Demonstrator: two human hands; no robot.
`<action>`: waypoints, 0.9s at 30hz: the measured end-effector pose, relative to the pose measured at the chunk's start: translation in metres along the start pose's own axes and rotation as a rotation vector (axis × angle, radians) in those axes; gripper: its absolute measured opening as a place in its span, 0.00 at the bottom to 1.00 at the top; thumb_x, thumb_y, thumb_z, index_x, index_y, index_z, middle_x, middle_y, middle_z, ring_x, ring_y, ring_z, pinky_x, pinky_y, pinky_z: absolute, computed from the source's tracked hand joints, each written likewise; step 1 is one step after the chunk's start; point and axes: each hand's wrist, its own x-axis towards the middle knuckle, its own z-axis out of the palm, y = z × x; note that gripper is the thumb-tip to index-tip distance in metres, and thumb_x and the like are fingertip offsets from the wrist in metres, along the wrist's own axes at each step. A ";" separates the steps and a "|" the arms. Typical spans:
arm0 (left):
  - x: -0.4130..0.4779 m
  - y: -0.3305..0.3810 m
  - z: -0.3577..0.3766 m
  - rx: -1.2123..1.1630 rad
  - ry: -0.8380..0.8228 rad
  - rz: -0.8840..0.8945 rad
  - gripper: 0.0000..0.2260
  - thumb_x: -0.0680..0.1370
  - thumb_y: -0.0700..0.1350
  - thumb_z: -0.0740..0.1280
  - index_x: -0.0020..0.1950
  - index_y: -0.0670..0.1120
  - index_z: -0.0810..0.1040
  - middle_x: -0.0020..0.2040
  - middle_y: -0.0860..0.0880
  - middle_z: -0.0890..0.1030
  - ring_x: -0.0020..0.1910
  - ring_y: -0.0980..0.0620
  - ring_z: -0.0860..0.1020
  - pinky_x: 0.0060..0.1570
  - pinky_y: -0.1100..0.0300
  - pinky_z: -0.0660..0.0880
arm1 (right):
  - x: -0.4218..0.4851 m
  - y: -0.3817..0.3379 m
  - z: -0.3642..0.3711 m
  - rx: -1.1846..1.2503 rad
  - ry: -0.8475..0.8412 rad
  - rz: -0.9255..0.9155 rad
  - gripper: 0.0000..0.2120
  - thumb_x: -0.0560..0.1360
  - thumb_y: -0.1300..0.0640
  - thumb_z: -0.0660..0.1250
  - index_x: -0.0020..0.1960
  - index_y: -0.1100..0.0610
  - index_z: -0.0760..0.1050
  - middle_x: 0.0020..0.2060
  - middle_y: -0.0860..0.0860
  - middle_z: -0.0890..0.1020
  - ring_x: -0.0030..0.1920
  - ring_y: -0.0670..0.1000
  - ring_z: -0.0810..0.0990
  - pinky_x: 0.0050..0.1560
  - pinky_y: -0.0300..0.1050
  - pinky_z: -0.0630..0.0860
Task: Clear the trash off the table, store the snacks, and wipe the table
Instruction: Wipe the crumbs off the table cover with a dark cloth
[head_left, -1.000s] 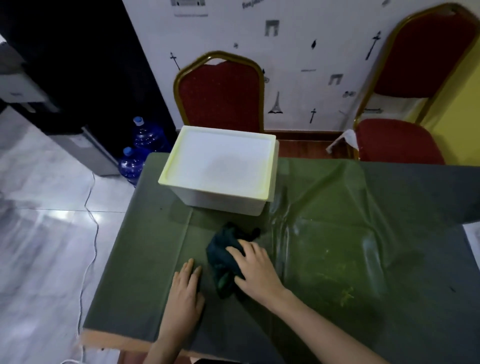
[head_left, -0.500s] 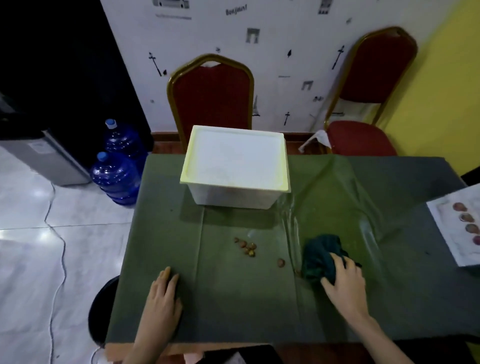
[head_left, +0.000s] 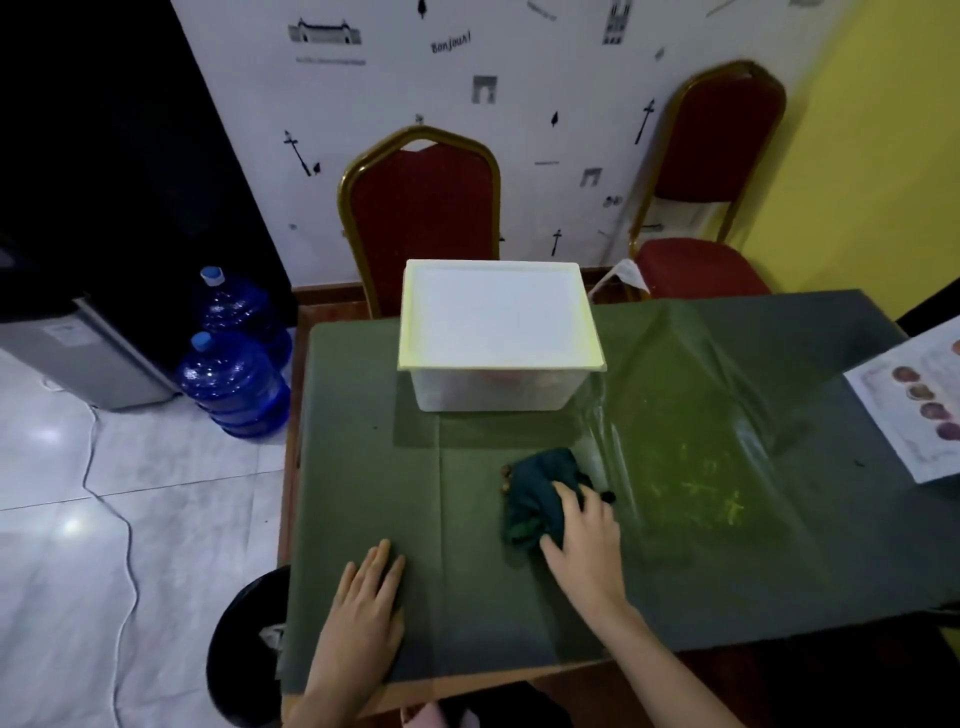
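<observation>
A dark green cloth (head_left: 535, 493) lies bunched on the green table cover (head_left: 467, 597) near the middle. My right hand (head_left: 587, 540) presses on the cloth's near right side, fingers spread over it. A few small brown crumbs (head_left: 505, 473) peek out at the cloth's left edge. My left hand (head_left: 366, 597) rests flat on the cover near the front left edge. A white storage box with a pale yellow lid (head_left: 498, 317) stands shut at the back of the table.
A black trash bin (head_left: 244, 649) sits on the floor below the table's front left corner. A printed sheet (head_left: 914, 400) lies at the right edge. Two red chairs (head_left: 421, 218) stand behind the table; blue water bottles (head_left: 234, 384) stand at the left.
My right hand has slid the cloth leftward from the table's right side over the brown crumbs, which are now mostly hidden. My left hand has stayed flat near the front edge.
</observation>
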 end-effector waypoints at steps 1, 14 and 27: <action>-0.001 -0.004 -0.001 0.002 0.008 0.012 0.26 0.66 0.48 0.56 0.61 0.42 0.77 0.64 0.41 0.77 0.63 0.46 0.73 0.73 0.59 0.43 | 0.004 -0.001 -0.005 -0.003 0.032 -0.010 0.31 0.71 0.51 0.71 0.71 0.52 0.64 0.66 0.55 0.69 0.65 0.56 0.68 0.63 0.51 0.70; -0.006 -0.014 -0.001 -0.052 0.057 0.052 0.25 0.67 0.45 0.55 0.60 0.45 0.79 0.65 0.44 0.77 0.67 0.50 0.65 0.69 0.60 0.47 | 0.076 0.055 -0.028 -0.283 -0.156 -0.285 0.34 0.70 0.58 0.72 0.72 0.49 0.61 0.71 0.52 0.67 0.69 0.55 0.66 0.67 0.53 0.68; -0.055 -0.029 0.028 -0.227 0.356 0.038 0.19 0.68 0.45 0.57 0.58 0.47 0.70 0.79 0.55 0.45 0.76 0.60 0.47 0.72 0.60 0.49 | 0.017 -0.075 0.020 -0.099 -0.312 -0.723 0.33 0.72 0.60 0.65 0.73 0.48 0.58 0.71 0.49 0.63 0.71 0.52 0.59 0.71 0.48 0.59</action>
